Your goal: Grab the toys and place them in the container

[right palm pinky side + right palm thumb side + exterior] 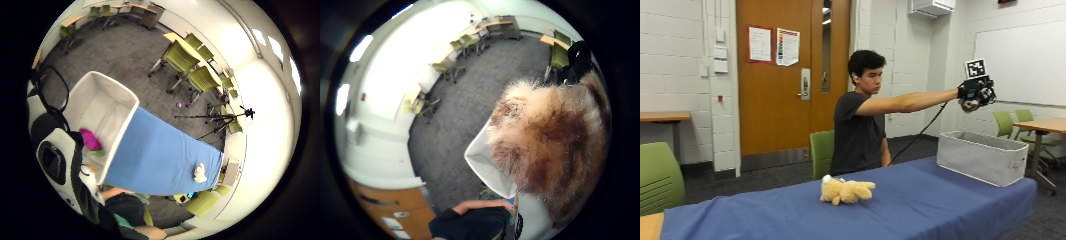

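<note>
Step in hand, as judged: carrying a toy to the drop. In the outside view the gloved right hand (976, 94), at upper right of the frame on an outstretched arm, is closed around a brown furry toy (970, 105) and held high above the grey container (981, 157), which stands at the right end of the blue table (919, 205). The thumb-side palm view is largely filled by the toy's tan and brown fur, with a corner of the container visible beneath it.

Next move, as judged: lower the hand over the container's opening and release, keeping the toy inside the rim.

Container contents: the little-finger-side palm view shows a magenta toy (90, 139) and a small green item (98, 152) lying on its floor.

Outstanding: a yellow plush toy (845, 190) lies at centre frame on the table, well apart from the container.
</note>
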